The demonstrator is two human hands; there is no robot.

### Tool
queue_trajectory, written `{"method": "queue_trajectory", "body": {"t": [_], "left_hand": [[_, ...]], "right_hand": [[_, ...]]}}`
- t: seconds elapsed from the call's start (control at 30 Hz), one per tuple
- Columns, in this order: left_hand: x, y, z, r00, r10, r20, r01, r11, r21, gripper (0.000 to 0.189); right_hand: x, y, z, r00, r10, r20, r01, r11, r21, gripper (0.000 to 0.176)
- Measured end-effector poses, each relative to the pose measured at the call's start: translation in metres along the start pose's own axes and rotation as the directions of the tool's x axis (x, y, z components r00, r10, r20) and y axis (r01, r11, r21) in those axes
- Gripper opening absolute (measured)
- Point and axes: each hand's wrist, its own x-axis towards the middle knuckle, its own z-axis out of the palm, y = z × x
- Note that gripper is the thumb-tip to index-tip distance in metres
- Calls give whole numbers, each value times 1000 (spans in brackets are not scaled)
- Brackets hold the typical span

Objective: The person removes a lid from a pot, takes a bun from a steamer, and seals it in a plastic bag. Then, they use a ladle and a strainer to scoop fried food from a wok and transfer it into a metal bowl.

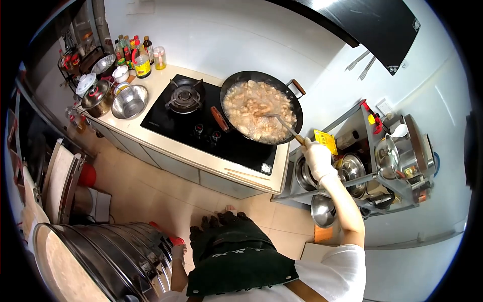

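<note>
My right hand [318, 160], in a white glove, is closed around the wooden end of a long metal spatula [287, 126]. The spatula slants down into a black wok [298, 103], its head partly sunk in the food. Pale chunks of food [256, 98] in bubbling liquid fill the wok, which sits over the right side of a black glass gas stove [171, 126]. Low at my side hangs my gloved left hand [178, 251], beside a red object [176, 240] and away from the stove; its fingers are too small to make out clearly.
Bottles [142, 65] and a metal strainer basket [130, 102] stand left of the stove. Chopsticks [246, 179] lie along the counter front. A metal rack [375, 181] with pots is close on my right; a large round metal container [75, 251] stands on my left.
</note>
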Motion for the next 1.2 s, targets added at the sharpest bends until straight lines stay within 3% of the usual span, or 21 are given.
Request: {"method": "queue_trajectory", "body": {"t": [0.13, 0.3, 0.4, 0.47, 0.53, 0.6, 0.63, 0.73, 0.77, 0.8, 0.97, 1.0, 1.03, 1.07, 1.13, 1.17, 1.2], "left_hand": [[-5, 3, -8, 999, -41, 9, 41, 999, 14, 14], [-8, -18, -6, 995, -97, -14, 97, 994, 49, 9], [-41, -30, 16, 986, -47, -159, 55, 997, 49, 12], [-44, -60, 29, 993, 1, -122, -6, 999, -38, 10], [-45, -84, 45, 993, -84, -85, 82, 996, -36, 9], [-54, -93, 56, 963, -259, 79, 266, 959, -98, 9], [-51, -106, 76, 963, -265, -58, 267, 963, 41, 9], [-69, -111, 92, 978, -193, 80, 206, 955, -211, 11], [-85, -108, 105, 993, -87, -75, 76, 988, -137, 12], [-90, -105, 109, 992, -85, -97, 72, 988, -139, 13], [-113, -126, 126, 979, -141, -150, 105, 969, -222, 10], [-114, -134, 127, 978, -159, -135, 119, 958, -261, 9], [-113, -142, 131, 966, -196, -168, 155, 961, -228, 7], [-111, -153, 130, 971, -217, -97, 180, 938, -297, 7], [-112, -180, 132, 967, -249, 49, 246, 874, -419, 9], [-122, -194, 151, 964, -211, -162, 129, 903, -409, 8], [-136, -200, 158, 971, -206, -123, 132, 888, -441, 8]], "right_hand": [[3, 7, 2, 998, 6, -66, -5, 1000, 3, 20], [76, 4, 84, 998, 61, 22, -64, 985, 161, 23], [96, 7, 99, 996, 77, -36, -67, 974, 216, 26], [94, 13, 84, 992, 117, -46, -99, 953, 287, 26], [96, 15, 76, 995, 95, -32, -83, 961, 265, 25], [108, 18, 96, 997, 81, -3, -78, 964, 256, 24], [110, 13, 90, 997, 76, 21, -78, 944, 320, 29], [135, 18, 106, 990, 7, 139, -58, 927, 371, 32], [151, 33, 132, 990, -58, 129, 14, 947, 322, 35], [145, 37, 114, 995, 23, 98, -67, 879, 473, 36], [172, 99, 113, 990, 142, 21, -129, 820, 557, 33], [177, 112, 114, 994, 103, -37, -64, 820, 568, 34], [189, 126, 123, 993, 122, -6, -98, 828, 552, 31], [202, 136, 134, 990, 140, 28, -133, 835, 533, 30], [213, 145, 150, 934, 267, 238, -355, 608, 710, 28], [215, 146, 154, 886, 302, 352, -459, 465, 757, 27], [215, 145, 155, 838, 259, 479, -541, 292, 789, 25]]}}
